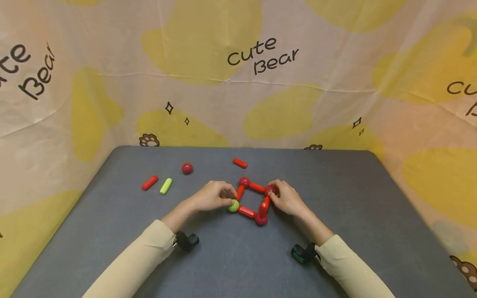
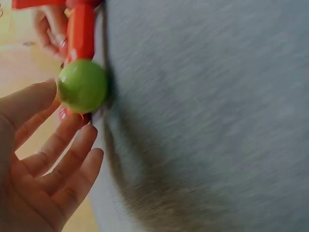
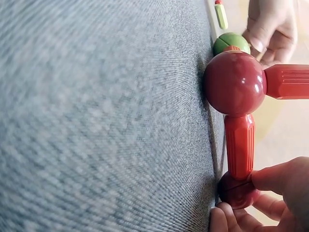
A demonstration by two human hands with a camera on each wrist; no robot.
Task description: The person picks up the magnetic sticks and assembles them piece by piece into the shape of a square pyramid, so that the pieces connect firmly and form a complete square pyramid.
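On the grey table lies a square frame of red rods (image 1: 257,187) joined by three red balls (image 1: 244,181) and a green ball (image 1: 233,205). My left hand (image 1: 214,195) holds the green ball at the frame's near-left corner, thumb against its side, as the left wrist view shows with the ball (image 2: 83,86). With thumb and fingers, my right hand (image 1: 286,199) grips the red ball (image 3: 237,190) at the far-right corner. From the near red ball (image 3: 235,83) another red rod (image 3: 289,81) stands up.
Left of the frame lie a loose red rod (image 1: 150,183), a yellow-green rod (image 1: 166,186) and a single red ball (image 1: 187,168). Behind it is one more red rod (image 1: 240,163). A printed cloth (image 1: 275,103) hangs around the table's back and sides.
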